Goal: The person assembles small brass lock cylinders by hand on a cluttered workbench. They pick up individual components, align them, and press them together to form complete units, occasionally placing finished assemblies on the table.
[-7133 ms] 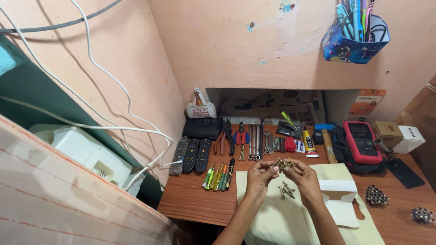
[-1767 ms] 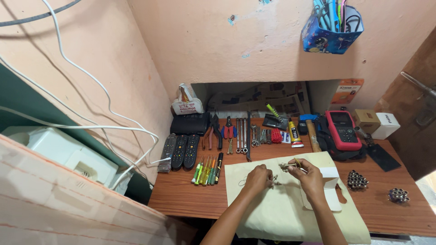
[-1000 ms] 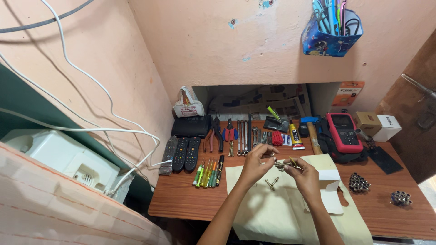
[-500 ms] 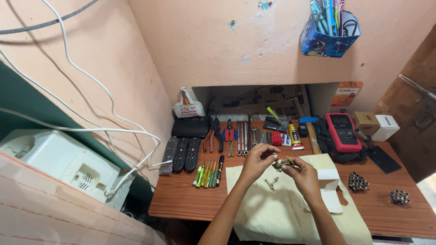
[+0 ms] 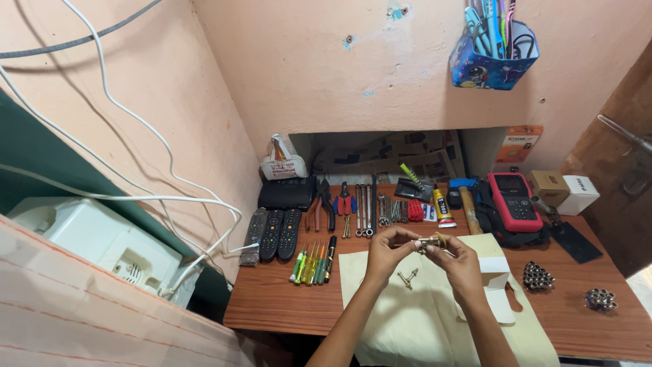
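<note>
Brass-coloured small fitting [image 5: 430,242] is pinched between both hands, left hand [image 5: 387,253] and right hand [image 5: 460,264] closed on it above the cream cloth [image 5: 421,319]. Two loose bolts [image 5: 407,277] lie on the cloth just below, with screwdrivers [image 5: 312,261] and remotes [image 5: 272,234] further left on the table [image 5: 272,306].

You hold a small brass-coloured metal fitting [image 5: 430,242] lying crosswise between the fingertips of both hands, raised above a pale cloth [image 5: 435,319]. Two similar small metal pieces [image 5: 406,277] lie on that cloth just below.
</note>
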